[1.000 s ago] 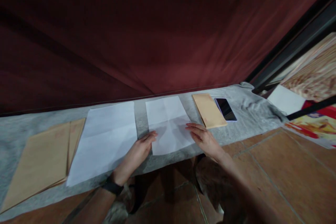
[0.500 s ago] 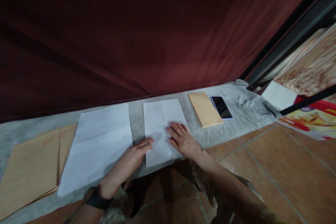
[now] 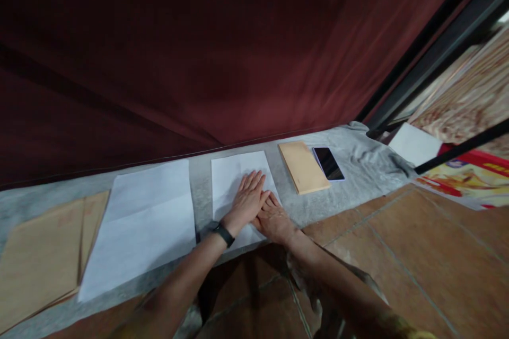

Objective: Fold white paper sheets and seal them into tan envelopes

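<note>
A white sheet of paper (image 3: 230, 175) lies on a grey cloth (image 3: 358, 169) spread on the floor. My left hand (image 3: 247, 201) lies flat on the sheet, fingers stretched out and pointing away from me, a dark band on its wrist. My right hand (image 3: 273, 218) rests flat on the same sheet just beside it, partly tucked under the left hand's edge. Neither hand holds anything.
A larger white sheet (image 3: 143, 222) lies to the left, with brown envelopes (image 3: 40, 259) at the far left. A brown envelope (image 3: 303, 167) and a dark phone (image 3: 328, 163) lie to the right. A dark red curtain (image 3: 199, 53) hangs behind. Tiled floor (image 3: 417, 254) spreads to the right.
My left hand moved from the sheet's left edge onto its middle. My right hand slid left from the sheet's right edge to rest beside it. The camera shifted slightly.
</note>
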`<control>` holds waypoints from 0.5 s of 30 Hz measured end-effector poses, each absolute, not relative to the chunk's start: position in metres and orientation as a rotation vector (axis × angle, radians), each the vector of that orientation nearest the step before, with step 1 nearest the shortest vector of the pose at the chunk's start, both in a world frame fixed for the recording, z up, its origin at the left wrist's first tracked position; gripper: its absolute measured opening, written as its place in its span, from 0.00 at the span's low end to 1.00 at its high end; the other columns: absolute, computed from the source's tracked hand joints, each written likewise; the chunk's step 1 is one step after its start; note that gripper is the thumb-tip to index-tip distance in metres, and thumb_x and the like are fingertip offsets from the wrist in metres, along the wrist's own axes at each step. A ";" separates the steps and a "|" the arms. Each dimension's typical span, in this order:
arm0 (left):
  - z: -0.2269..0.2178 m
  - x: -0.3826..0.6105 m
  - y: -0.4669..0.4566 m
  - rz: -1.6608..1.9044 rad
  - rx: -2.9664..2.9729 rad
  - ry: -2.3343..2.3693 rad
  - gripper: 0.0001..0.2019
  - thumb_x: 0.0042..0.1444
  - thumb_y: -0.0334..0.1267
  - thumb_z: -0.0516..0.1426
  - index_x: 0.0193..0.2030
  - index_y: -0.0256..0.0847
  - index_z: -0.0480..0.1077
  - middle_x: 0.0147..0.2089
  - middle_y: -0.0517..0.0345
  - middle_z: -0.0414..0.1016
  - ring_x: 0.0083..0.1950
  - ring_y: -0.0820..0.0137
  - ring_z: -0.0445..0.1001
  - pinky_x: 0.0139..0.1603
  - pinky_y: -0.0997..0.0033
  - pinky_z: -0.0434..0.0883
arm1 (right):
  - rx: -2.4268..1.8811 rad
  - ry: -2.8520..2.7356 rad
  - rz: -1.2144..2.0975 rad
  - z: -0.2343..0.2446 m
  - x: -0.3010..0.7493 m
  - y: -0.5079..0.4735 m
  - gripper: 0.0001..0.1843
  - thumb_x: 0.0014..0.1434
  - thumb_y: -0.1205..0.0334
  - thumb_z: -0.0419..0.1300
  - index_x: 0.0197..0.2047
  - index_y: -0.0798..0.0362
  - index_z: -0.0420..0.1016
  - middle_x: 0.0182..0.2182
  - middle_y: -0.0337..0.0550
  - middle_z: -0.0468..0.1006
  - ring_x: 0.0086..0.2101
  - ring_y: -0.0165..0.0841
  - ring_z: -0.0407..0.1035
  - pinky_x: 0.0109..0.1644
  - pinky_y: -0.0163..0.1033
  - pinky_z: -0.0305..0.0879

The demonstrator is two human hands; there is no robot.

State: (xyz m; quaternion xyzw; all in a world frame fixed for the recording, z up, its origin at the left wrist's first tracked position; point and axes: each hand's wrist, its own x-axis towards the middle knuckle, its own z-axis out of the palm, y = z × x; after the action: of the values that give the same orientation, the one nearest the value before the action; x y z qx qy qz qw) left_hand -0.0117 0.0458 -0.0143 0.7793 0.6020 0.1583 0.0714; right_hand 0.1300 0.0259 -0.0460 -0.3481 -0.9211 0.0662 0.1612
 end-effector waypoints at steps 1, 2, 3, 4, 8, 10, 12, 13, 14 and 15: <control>-0.016 -0.008 0.056 0.444 2.326 1.843 0.28 0.72 0.44 0.46 0.72 0.31 0.58 0.76 0.40 0.55 0.78 0.56 0.50 0.77 0.48 0.51 | -0.997 -2.629 0.185 -0.045 0.130 0.026 0.29 0.69 0.51 0.58 0.69 0.53 0.66 0.68 0.56 0.66 0.70 0.47 0.53 0.74 0.60 0.49; -0.018 -0.006 0.065 0.419 2.288 1.899 0.29 0.72 0.46 0.46 0.73 0.30 0.58 0.76 0.38 0.55 0.78 0.55 0.50 0.77 0.48 0.51 | -1.001 -2.627 0.184 -0.043 0.129 0.026 0.29 0.70 0.50 0.58 0.70 0.52 0.65 0.69 0.54 0.65 0.70 0.46 0.53 0.74 0.59 0.49; -0.020 -0.007 0.073 0.393 2.259 1.943 0.30 0.71 0.47 0.46 0.73 0.29 0.57 0.76 0.37 0.55 0.78 0.54 0.50 0.76 0.47 0.52 | -1.007 -2.625 0.186 -0.042 0.129 0.026 0.30 0.70 0.49 0.57 0.70 0.51 0.64 0.69 0.53 0.65 0.70 0.46 0.53 0.74 0.58 0.50; -0.022 -0.010 0.079 0.381 2.255 1.964 0.30 0.72 0.49 0.45 0.73 0.30 0.57 0.76 0.37 0.55 0.78 0.54 0.50 0.76 0.47 0.51 | -1.012 -2.624 0.191 -0.040 0.128 0.026 0.29 0.70 0.47 0.56 0.69 0.51 0.65 0.68 0.52 0.66 0.70 0.46 0.54 0.74 0.58 0.50; -0.031 -0.031 0.095 0.398 2.322 1.957 0.30 0.72 0.49 0.43 0.74 0.33 0.57 0.76 0.41 0.55 0.78 0.55 0.50 0.77 0.48 0.50 | -1.048 -2.611 0.199 -0.039 0.127 0.024 0.28 0.72 0.45 0.51 0.69 0.50 0.66 0.69 0.50 0.66 0.69 0.45 0.57 0.74 0.58 0.50; -0.034 -0.044 0.100 0.434 2.338 1.976 0.29 0.72 0.48 0.43 0.74 0.35 0.58 0.76 0.42 0.56 0.78 0.56 0.52 0.76 0.47 0.51 | -1.052 -2.602 0.194 -0.039 0.128 0.023 0.29 0.72 0.45 0.51 0.70 0.48 0.64 0.70 0.49 0.63 0.69 0.45 0.57 0.74 0.58 0.50; -0.035 -0.057 0.102 0.456 2.328 2.015 0.29 0.71 0.47 0.44 0.74 0.36 0.58 0.76 0.42 0.57 0.78 0.55 0.53 0.76 0.46 0.51 | -1.046 -2.588 0.188 -0.040 0.128 0.023 0.30 0.72 0.45 0.51 0.72 0.47 0.62 0.71 0.48 0.60 0.69 0.45 0.57 0.74 0.57 0.50; -0.035 -0.064 0.102 0.454 2.313 2.038 0.29 0.71 0.47 0.43 0.74 0.36 0.58 0.75 0.42 0.57 0.77 0.55 0.53 0.76 0.46 0.51 | -1.041 -2.580 0.183 -0.040 0.129 0.023 0.30 0.72 0.45 0.52 0.72 0.47 0.61 0.72 0.48 0.60 0.69 0.45 0.57 0.74 0.57 0.50; -0.035 -0.070 0.101 0.446 2.292 2.064 0.29 0.71 0.47 0.43 0.74 0.36 0.58 0.75 0.42 0.57 0.77 0.55 0.53 0.76 0.46 0.51 | -1.037 -2.575 0.179 -0.040 0.129 0.023 0.30 0.72 0.45 0.52 0.72 0.46 0.61 0.72 0.47 0.60 0.69 0.44 0.56 0.74 0.57 0.50; -0.034 -0.076 0.098 0.435 2.266 2.093 0.29 0.71 0.46 0.43 0.74 0.35 0.58 0.75 0.41 0.58 0.77 0.54 0.53 0.76 0.46 0.52 | -1.032 -2.572 0.176 -0.040 0.129 0.023 0.30 0.72 0.45 0.52 0.72 0.46 0.61 0.72 0.48 0.60 0.69 0.44 0.56 0.74 0.57 0.50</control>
State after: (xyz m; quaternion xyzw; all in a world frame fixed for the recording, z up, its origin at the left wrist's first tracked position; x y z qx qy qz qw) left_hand -0.0764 0.0979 -0.0341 0.7272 0.6719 0.1395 0.0133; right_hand 0.1292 0.0226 -0.0400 -0.3656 -0.9109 0.0622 0.1811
